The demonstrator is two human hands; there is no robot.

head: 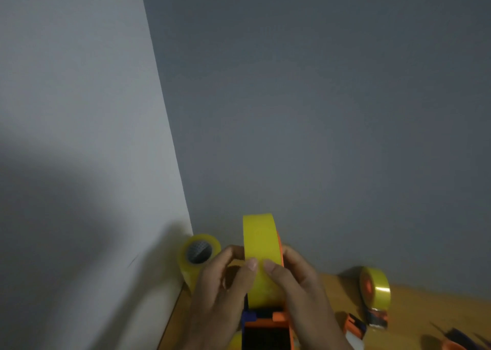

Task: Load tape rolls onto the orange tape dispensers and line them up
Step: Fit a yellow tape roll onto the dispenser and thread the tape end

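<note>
Tape roll in hand: yellow tape roll [261, 254] stands on edge, seated in an orange tape dispenser [268, 325], low in the middle of the view, held up in front of the wall corner.
Dispenser in hand: orange frame with a blue part at its left side and a dark opening below the roll; an orange side plate shows along the roll's right edge.
Left hand: left hand [223, 291] curls around the left side of the roll, thumb pressed on the roll's outer face, fingers wrapped toward the core. Gripping the roll.
Right hand: right hand [300, 288] wraps the right side of roll and dispenser, thumb laid on the roll's face just beside the left thumb. Gripping as well.
Thumbs: tips nearly touching on the yellow band.
Spare roll, left: clear yellowish tape roll [198, 259] stands on edge at the wall corner, its dark core facing the camera, just behind the left hand.
Loaded dispenser, right: second dispenser [376, 296] with a yellowish roll on an orange hub stands on the wooden table [425, 310], well apart from the hands.
Other bits: small orange and dark part [354, 323] lies on the table between the held dispenser and the loaded one; blurred orange and dark object [457, 343] at the lower right edge, too cut off to name.
Backdrop: light wall [79, 110] at left meets grey wall [318, 110] at right.
</note>
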